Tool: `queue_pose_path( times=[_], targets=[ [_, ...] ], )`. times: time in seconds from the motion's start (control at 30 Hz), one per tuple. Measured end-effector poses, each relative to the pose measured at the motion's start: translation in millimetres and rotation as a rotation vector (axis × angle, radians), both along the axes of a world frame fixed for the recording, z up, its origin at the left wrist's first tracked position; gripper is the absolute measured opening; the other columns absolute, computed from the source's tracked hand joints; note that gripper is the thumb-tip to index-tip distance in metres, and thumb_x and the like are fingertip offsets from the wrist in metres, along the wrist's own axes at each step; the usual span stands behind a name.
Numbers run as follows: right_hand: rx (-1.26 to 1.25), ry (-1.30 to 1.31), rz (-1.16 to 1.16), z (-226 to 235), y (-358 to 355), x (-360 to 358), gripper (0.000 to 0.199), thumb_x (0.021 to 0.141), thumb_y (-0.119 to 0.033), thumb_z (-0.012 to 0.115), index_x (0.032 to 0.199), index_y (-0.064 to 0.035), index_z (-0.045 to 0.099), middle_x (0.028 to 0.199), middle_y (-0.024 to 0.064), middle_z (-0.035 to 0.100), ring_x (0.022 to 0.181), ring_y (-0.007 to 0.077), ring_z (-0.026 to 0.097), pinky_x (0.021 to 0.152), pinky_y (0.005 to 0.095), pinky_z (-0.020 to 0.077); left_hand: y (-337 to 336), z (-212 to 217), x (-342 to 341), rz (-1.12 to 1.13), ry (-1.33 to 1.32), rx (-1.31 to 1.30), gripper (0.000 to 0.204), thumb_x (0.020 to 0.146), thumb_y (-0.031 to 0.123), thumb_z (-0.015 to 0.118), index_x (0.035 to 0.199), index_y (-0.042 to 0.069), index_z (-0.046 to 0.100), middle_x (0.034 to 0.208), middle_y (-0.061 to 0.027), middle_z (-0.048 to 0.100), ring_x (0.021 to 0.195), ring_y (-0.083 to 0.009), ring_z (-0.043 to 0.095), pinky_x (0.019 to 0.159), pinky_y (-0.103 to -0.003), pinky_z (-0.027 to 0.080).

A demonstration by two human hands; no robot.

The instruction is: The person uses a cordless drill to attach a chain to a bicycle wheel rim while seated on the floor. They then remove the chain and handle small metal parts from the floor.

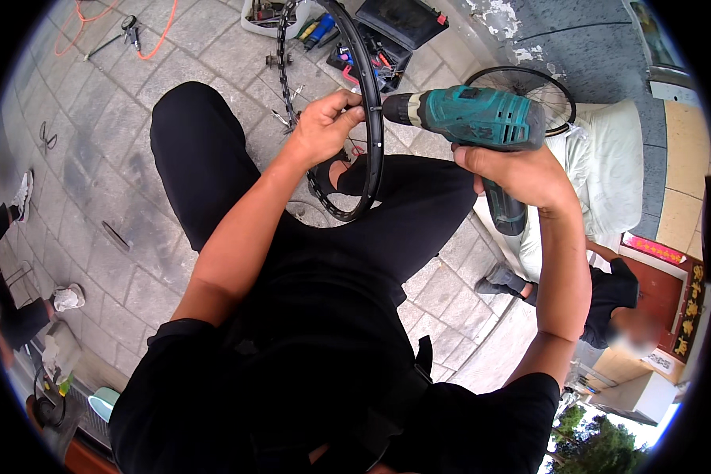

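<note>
Our right hand [521,174] is wrapped around the handle of a chunky teal and black power drill [482,118]. The drill lies sideways, and its front end points left, toward our left hand [324,126]. Between our two hands stands a big, thin, round black bike wheel rim [373,130] with little holes along it. The front end of the drill is right up by the rim, but we cannot tell if the two touch. Our left hand is at the rim's left side, with its thumb and first finger close together. We cannot tell if they pinch something tiny there.

Just past our hands is an open black plastic toolbox [403,24] with small tools inside. Past our left hand we see a white plastic tub [265,28] full of bits and tools. Farther left of that hand, a thin bright orange hose [171,28] lies on the grey stone floor [174,67].

Past our right hand, a black wheel with thin spokes [573,91] leans near the wall. To the right of our right hand is a lumpy white cloth cover [616,174]. Nearer to us on that side is a person in a black top [616,288].
</note>
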State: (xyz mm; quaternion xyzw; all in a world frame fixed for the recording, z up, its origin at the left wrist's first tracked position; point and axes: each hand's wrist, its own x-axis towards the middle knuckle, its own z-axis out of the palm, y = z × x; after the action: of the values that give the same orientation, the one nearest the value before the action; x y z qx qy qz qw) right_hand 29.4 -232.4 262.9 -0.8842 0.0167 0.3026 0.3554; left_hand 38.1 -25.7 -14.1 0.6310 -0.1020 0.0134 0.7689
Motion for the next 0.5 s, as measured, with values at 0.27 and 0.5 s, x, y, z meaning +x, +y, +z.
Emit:
queue_pose_path(
  times=[0.27,0.5],
  targets=[
    [-0.299,-0.426,0.804,26.6,-3.7,25.0,0.027,0.069,-0.011,0.077,0.093,-0.0018,0.068,0.091,0.0181,0.066,0.089,0.0437,0.065,0.075,0.0468,0.0519,-3.2,4.1,-1.9,-0.059,-0.057,0.006,0.013,0.102,0.003,0.062,0.111,-0.002,0.068,0.101,-0.0055,0.070,0.095,-0.0126,0.065,0.088,-0.029,0.053],
    [-0.418,-0.491,0.991,39.1,21.2,39.1,0.031,0.069,-0.016,0.076,0.095,-0.0025,0.067,0.091,0.0164,0.064,0.088,0.0414,0.065,0.074,0.0482,0.0520,4.6,10.4,-4.4,-0.099,0.096,0.037,0.015,0.103,0.007,0.061,0.114,0.000,0.069,0.104,-0.0071,0.073,0.094,-0.0136,0.069,0.075,-0.030,0.061]
  ],
)
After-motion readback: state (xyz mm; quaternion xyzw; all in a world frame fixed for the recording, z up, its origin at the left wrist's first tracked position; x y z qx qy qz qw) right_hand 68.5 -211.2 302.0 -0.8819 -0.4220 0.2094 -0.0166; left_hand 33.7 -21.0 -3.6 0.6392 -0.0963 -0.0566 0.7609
